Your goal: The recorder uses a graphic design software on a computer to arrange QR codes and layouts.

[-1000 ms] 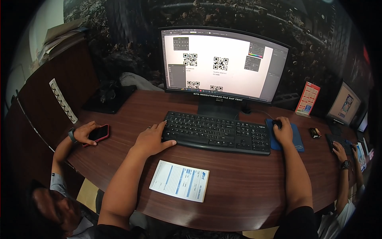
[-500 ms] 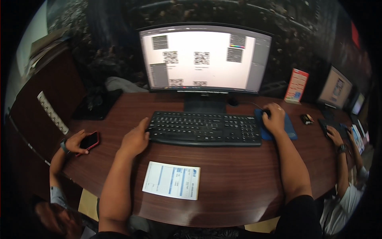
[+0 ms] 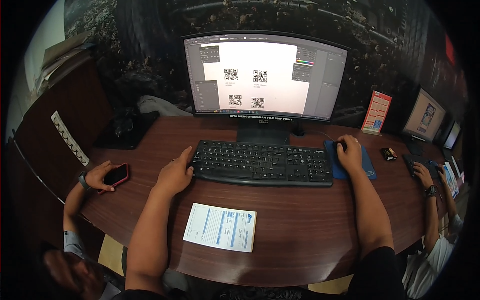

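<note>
My left hand (image 3: 175,174) lies at the left end of a black keyboard (image 3: 265,162). Its fingers are stretched out, with the fingertips at the keyboard's edge. My right hand (image 3: 350,152) is curled over a dark computer mouse (image 3: 342,146) on a blue mouse pad (image 3: 369,169); much of the mouse is hidden under the palm. Behind the keyboard stands a monitor (image 3: 270,55), showing a white page with several square QR codes and grey tool panels. A white and blue printed form pad (image 3: 220,227) rests on the desk between my forearms.
The brown wooden desk (image 3: 295,215) curves around me. At left, another person's hand (image 3: 100,175) touches a red-edged phone (image 3: 116,174). Toward the right are a red desk calendar (image 3: 377,112), a small dark box (image 3: 389,154), and another person's hand (image 3: 423,173) at a second keyboard.
On the monitor the QR codes now look smaller, and the lower row shows whole. The whole view has shifted slightly. My hands keep their places at the keyboard and mouse.
</note>
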{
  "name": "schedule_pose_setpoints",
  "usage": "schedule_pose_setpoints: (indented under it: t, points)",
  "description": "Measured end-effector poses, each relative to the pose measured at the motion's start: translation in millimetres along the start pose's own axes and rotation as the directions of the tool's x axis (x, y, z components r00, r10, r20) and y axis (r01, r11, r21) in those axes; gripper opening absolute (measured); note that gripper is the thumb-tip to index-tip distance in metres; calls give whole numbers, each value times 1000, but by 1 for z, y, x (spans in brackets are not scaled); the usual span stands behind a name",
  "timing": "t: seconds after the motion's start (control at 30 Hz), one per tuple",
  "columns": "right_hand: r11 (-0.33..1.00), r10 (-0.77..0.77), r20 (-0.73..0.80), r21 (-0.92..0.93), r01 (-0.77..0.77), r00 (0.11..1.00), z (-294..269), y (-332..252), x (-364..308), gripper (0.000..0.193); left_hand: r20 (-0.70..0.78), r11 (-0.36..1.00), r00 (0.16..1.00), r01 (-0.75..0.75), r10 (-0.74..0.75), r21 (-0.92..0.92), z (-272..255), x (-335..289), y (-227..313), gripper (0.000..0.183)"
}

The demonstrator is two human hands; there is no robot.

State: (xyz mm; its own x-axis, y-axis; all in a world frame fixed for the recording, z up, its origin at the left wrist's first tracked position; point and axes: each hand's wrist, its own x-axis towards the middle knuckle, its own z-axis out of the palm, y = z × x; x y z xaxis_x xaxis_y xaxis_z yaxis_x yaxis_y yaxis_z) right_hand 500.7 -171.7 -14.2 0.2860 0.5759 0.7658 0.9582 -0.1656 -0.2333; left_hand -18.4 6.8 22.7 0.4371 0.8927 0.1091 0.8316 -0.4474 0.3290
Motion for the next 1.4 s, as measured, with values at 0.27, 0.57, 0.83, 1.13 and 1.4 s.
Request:
schedule_pose_setpoints:
  t: [0.27,0.57,0.83,1.13,1.4]
  points:
    - [974,179,171,106,-199,969,11,17,-7,24,29,998,998,-50,49,23,-1,-4,9,83]
    - [972,186,180,109,-207,966,9,14,-6,23,8,996,997,-75,75,46,3,-2,6,82]
    - [969,197,172,112,-218,965,9,12,-7,27,33,995,996,-83,82,46,0,-4,9,93]
    - [968,204,206,107,-229,957,9,14,-7,24,58,997,997,-61,58,51,1,-3,9,98]
    - [974,177,164,110,-196,970,10,12,-7,28,68,996,997,-50,46,68,0,-3,9,97]
